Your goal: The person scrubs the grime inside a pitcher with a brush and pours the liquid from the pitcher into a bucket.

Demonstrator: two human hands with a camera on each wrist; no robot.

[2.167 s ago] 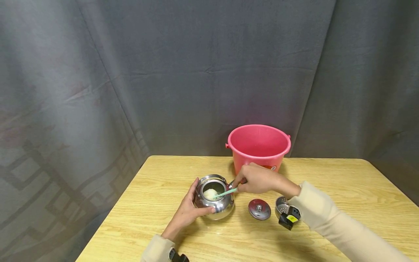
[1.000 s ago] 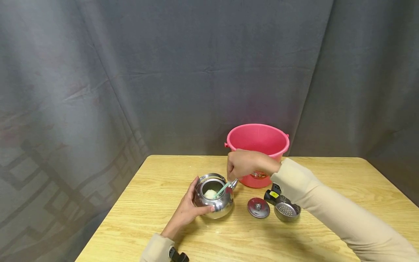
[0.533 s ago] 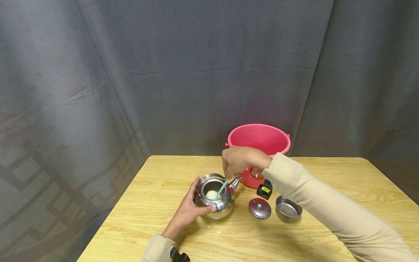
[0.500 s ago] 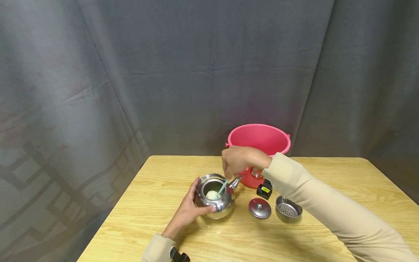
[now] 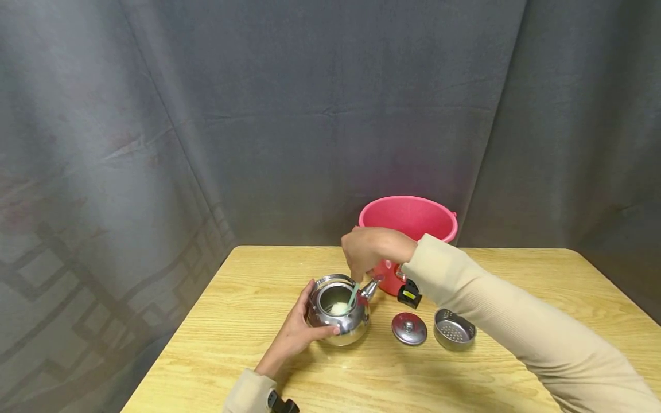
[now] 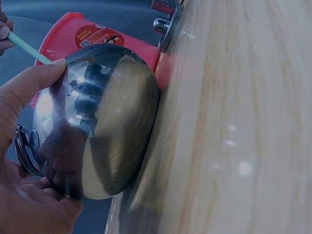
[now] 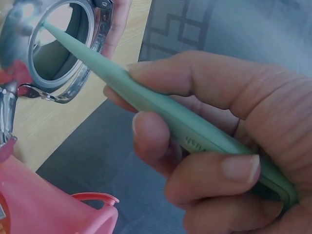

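A shiny steel teapot (image 5: 353, 331) stands lidless on the table, its spout pointing toward the bucket. My left hand (image 5: 299, 332) grips the side of its body, with the thumb across the front. My right hand (image 5: 369, 249) is above the spout, holding a green-handled cleaning brush (image 7: 165, 112). In the right wrist view, the fingers and thumb wrap the handle, which slants into the teapot's round mouth. The brush's white head (image 5: 339, 308) shows inside the opening. In the left wrist view, the teapot's rounded side (image 6: 107, 126) hides the brush's lower end.
A steel lid (image 5: 409, 328) with a knob lies right of the teapot. Beside it sits a perforated steel strainer basket (image 5: 454, 330). Behind the right hand stands a pink bucket (image 5: 408, 215), near the table's back edge. A grey curtain (image 5: 330, 126) hangs behind the wooden table (image 5: 258, 287).
My right hand has risen and moved left, bringing the brush handle from nearly flat to steep. The white head has shifted slightly inside the teapot. My left hand stays in place.
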